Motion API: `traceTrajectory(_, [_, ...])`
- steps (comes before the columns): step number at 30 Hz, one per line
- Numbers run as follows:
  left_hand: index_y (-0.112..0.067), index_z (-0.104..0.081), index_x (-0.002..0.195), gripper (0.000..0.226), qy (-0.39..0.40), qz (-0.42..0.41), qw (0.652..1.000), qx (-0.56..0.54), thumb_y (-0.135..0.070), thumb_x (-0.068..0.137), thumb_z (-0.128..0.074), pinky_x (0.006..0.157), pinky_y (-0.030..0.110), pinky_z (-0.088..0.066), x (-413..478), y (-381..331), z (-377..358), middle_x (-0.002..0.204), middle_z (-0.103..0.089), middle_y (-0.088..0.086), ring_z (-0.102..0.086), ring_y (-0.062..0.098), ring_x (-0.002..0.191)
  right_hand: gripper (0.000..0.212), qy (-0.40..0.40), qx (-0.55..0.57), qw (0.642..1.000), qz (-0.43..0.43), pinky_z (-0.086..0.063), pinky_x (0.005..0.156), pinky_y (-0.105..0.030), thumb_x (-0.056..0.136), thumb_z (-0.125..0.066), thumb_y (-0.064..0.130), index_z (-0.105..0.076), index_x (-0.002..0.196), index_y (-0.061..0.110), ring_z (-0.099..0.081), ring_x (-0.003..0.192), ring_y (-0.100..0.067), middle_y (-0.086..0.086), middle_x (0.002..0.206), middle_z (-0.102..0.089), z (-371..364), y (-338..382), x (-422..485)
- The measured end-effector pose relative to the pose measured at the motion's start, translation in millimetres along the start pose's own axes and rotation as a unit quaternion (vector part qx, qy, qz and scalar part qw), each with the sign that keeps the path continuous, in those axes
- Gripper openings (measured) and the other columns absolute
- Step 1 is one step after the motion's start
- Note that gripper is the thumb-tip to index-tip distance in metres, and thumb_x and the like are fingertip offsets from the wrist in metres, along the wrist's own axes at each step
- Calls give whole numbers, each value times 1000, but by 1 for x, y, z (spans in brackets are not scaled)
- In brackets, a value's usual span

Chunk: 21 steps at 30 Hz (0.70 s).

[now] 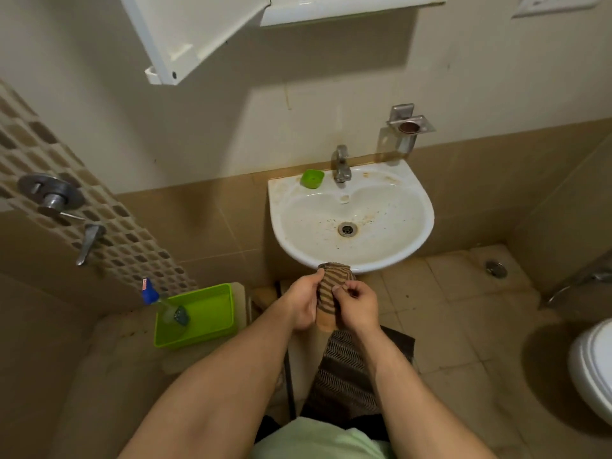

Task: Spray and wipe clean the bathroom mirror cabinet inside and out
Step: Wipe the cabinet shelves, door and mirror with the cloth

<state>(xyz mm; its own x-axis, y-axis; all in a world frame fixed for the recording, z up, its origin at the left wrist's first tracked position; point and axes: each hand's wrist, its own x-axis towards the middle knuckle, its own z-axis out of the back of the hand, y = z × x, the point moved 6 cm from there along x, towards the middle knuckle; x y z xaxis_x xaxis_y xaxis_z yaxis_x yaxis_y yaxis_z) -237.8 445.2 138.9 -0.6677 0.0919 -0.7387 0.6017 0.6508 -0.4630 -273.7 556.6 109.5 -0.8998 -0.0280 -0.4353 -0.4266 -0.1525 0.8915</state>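
Observation:
Both my hands hold a brown striped cloth just below the front rim of the sink. My left hand grips its left side and my right hand pinches its right edge; the cloth's long tail hangs down between my forearms. The white mirror cabinet is mounted on the wall at the top of the view, and its door stands swung open to the left. A spray bottle with a blue head lies tilted in a green plastic tray on the ledge at my left.
A white stained sink with a metal tap and a green soap dish hangs on the wall. A steel holder is mounted at right. Shower valves project from the left wall. A toilet stands at right.

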Motion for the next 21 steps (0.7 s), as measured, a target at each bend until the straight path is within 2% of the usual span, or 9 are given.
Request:
traceTrajectory(3, [3, -59, 132, 48, -11, -14, 1000, -25, -34, 108, -40, 108, 48, -45, 1, 7, -16, 133, -62, 24, -58, 37, 127, 5, -19, -31, 999, 22, -62, 81, -42, 86, -79, 23, -74, 86, 21, -74, 82, -20, 6, 80, -77, 20, 12, -3])
traceTrajectory(5, [3, -61, 130, 47, -32, -44, 997, -55, -34, 106, -46, 98, 48, -53, 3, 3, -23, 127, -66, 23, -63, 36, 121, 4, -29, -41, 997, 52, -62, 84, -39, 88, -78, 24, -78, 93, 24, -74, 85, -14, 9, 88, -78, 29, 25, -6])
traceTrajectory(7, [2, -63, 128, 45, -58, -67, 993, -79, -34, 104, -50, 86, 46, -58, 7, -1, -27, 120, -70, 22, -68, 35, 113, 15, -54, -58, 993, 90, -58, 91, -34, 91, -76, 24, -78, 106, 23, -71, 94, -11, 7, 103, -77, 41, 38, -7])
traceTrajectory(9, [0, -63, 128, 41, -78, -86, 989, -88, -31, 103, -54, 76, 44, -61, 11, -4, -29, 116, -72, 21, -71, 35, 105, 17, -61, -13, 992, 107, -58, 90, -30, 95, -72, 19, -76, 111, 20, -70, 98, -12, 4, 106, -76, 49, 48, -6])
traceTrajectory(12, [-2, -62, 129, 36, -94, -104, 988, -63, -25, 102, -57, 63, 41, -61, 22, -8, -35, 110, -74, 20, -75, 33, 92, 12, -40, 135, 988, 71, -59, 75, -27, 102, -61, 10, -70, 106, 16, -72, 90, -19, -3, 95, -76, 60, 64, 4])
traceTrajectory(15, [-8, -62, 128, 41, -104, -62, 993, 10, -36, 98, -61, 71, 39, -60, 38, -8, -47, 111, -74, 15, -73, 30, 97, 18, 6, 293, 956, 14, -59, 69, -31, 107, -49, 8, -67, 106, 9, -73, 83, -20, -9, 91, -76, 65, 88, 16])
traceTrajectory(18, [-20, -69, 124, 52, -60, 2, 992, 115, -59, 92, -59, 95, 46, -54, 61, -14, -62, 121, -71, 8, -66, 28, 111, 21, 64, 408, 910, -15, -63, 71, -32, 108, -46, 10, -66, 111, 7, -74, 81, -20, -11, 92, -75, 73, 121, 31])
traceTrajectory(19, [-19, -72, 121, 55, -17, 15, 994, 109, -62, 91, -57, 101, 51, -50, 71, -19, -74, 123, -70, 9, -64, 28, 116, 21, 73, 428, 901, -24, -63, 76, -33, 108, -46, 12, -66, 113, 7, -74, 84, -22, -13, 96, -75, 76, 132, 41])
traceTrajectory(21, [-14, -74, 119, 54, 64, 22, 997, 38, -58, 94, -55, 106, 53, -46, 84, -35, -97, 123, -70, 12, -62, 28, 117, 24, 84, 428, 899, -46, -59, 95, -43, 108, -47, 13, -62, 123, 4, -72, 98, -28, -19, 109, -72, 80, 148, 53])
